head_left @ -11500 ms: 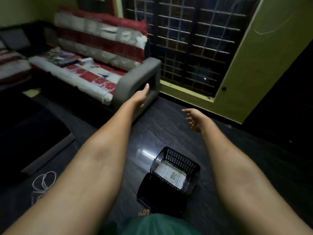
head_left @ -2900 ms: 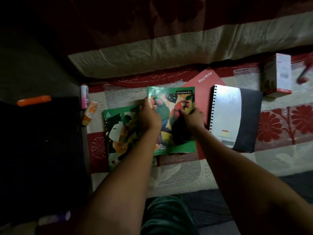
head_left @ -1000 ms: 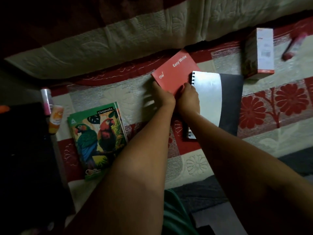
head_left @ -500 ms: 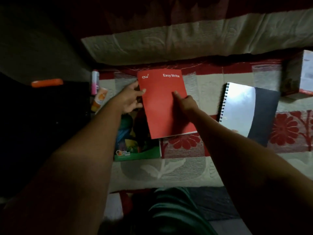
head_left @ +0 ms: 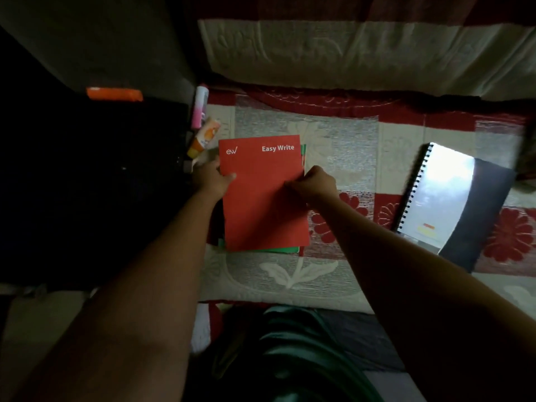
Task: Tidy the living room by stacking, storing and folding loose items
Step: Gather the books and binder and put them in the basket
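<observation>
Bare patterned sofa cover (head_left: 342,146) between red notebook (head_left: 264,195) and spiral-bound book (head_left: 452,198), open strip along front edge, tubes (head_left: 203,134) crowding notebook's upper left corner, back cushion (head_left: 362,53) walling off far side, dark armrest (head_left: 87,184) blocking left.

Sofa seat (head_left: 333,285): covered by a quilted spread in cream and red with a flower pattern. Lying directly on it were a green-edged book (head_left: 285,250), almost wholly covered by a red "Easy Write" notebook (head_left: 264,198) stacked on top; a spiral-bound book (head_left: 452,204) with a glossy clear cover, well apart to the right; and, at the seat's left edge, a pink-and-white tube (head_left: 199,107) and an orange-and-white tube (head_left: 204,136), just beside each other.
</observation>
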The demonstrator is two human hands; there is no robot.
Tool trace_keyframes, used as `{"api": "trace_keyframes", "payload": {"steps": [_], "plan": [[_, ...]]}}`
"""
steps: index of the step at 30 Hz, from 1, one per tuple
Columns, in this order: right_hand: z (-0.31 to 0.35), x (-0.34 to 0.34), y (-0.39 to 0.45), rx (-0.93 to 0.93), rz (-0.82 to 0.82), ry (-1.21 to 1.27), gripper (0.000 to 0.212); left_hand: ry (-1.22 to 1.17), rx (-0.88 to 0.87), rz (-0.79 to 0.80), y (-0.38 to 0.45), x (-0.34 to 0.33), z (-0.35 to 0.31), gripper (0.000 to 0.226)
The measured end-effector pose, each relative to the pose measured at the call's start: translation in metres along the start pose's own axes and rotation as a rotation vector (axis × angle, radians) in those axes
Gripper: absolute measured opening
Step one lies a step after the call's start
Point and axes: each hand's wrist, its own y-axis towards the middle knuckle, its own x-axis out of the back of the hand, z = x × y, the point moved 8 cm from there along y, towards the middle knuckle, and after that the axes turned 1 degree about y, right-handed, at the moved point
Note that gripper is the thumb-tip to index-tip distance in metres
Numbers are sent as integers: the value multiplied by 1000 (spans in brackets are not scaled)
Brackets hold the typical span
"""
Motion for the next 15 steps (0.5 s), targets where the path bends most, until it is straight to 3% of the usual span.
{"api": "trace_keyframes", "payload": {"steps": [4,8,11,15], "plan": [[-10,2,-1,-62,-94,-119,77,79,-23,17,0,-13,8,62],[-21,-6,8,-124,-59,194,59,-297,198,2,-9,-24,29,92],[-21,-16,11,-191,-8,403,73,-452,290,-1,-3,-35,36,116],[-27,-41,25,-223,104,600,113,-582,281,41,-17,-45,4,86]]}}
